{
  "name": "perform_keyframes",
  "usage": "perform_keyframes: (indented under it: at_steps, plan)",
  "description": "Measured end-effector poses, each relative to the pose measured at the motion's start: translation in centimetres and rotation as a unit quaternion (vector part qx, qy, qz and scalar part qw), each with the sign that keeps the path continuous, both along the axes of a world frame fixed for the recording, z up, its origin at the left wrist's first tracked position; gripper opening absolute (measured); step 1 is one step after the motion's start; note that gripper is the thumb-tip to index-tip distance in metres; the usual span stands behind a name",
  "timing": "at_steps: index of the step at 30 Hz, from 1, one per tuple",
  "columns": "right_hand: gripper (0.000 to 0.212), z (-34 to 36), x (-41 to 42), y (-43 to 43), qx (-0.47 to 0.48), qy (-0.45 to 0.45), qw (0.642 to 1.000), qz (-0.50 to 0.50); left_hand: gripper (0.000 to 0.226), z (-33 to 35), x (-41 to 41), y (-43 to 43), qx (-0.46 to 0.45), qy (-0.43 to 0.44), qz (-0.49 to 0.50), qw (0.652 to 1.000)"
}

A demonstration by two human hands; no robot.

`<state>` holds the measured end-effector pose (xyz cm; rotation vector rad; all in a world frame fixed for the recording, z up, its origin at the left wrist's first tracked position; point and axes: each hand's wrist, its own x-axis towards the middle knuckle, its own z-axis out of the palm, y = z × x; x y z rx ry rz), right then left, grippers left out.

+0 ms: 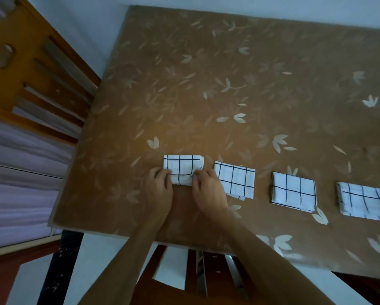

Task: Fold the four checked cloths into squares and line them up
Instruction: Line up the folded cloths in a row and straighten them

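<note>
Four white cloths with dark checks lie folded in a row near the front of the brown leaf-patterned table (228,73). The leftmost cloth (182,167) is under both my hands. My left hand (159,188) pinches its near left edge. My right hand (207,190) pinches its near right corner, where a small flap is lifted. The second cloth (236,180) lies just right of my right hand, with a loose layer sticking out at its near edge. The third cloth (293,191) and the fourth cloth (362,201) lie further right, untouched.
A wooden chair (37,69) stands against the table's left side. Another wooden chair back (206,274) shows below the near table edge. The far half of the table bears nothing but its leaf pattern.
</note>
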<state>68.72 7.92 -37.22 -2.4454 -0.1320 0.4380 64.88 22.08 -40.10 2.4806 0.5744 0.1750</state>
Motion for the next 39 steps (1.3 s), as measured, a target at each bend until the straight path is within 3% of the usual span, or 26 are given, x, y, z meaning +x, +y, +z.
perform_keyframes:
  at_steps: [5,8,12,15,18,21,26,33,39]
  plan:
    - [0.023,0.1,0.2,-0.7,-0.089,-0.106,0.99,-0.021,0.029,0.4,0.7,-0.9,0.056,-0.012,-0.031,0.998]
    - [0.045,0.7,1.0,0.1,-0.09,-0.136,0.986,0.019,0.039,-0.1,1.4,-0.5,0.139,-0.011,-0.108,0.984]
    - [0.056,-1.1,1.9,0.5,-0.123,-0.075,0.97,0.197,0.047,-2.7,1.8,-0.1,0.195,0.041,-0.224,0.954]
    - [0.061,-3.4,1.4,-0.1,-0.189,-0.043,0.952,0.238,0.05,-3.8,1.5,0.7,0.202,0.076,-0.246,0.945]
    - [0.075,-4.1,0.6,-0.3,-0.19,-0.068,0.951,0.235,0.056,-3.8,1.2,1.4,0.218,0.098,-0.269,0.933]
    - [0.069,-4.2,0.8,-0.6,-0.205,-0.094,0.944,0.241,0.059,-3.3,1.1,1.4,0.222,0.104,-0.273,0.93]
    - [0.057,-3.8,0.3,-4.8,-0.187,-0.129,0.956,0.188,0.05,-2.0,1.1,-1.3,0.196,0.023,-0.27,0.943]
    - [0.06,-4.3,-0.2,-9.1,-0.199,-0.091,0.96,0.176,0.056,-2.5,0.6,-4.0,0.213,0.087,-0.298,0.927]
    - [0.058,-3.9,0.8,-8.4,-0.191,-0.109,0.969,0.111,0.049,-1.7,2.4,-5.2,0.174,0.089,-0.211,0.958]
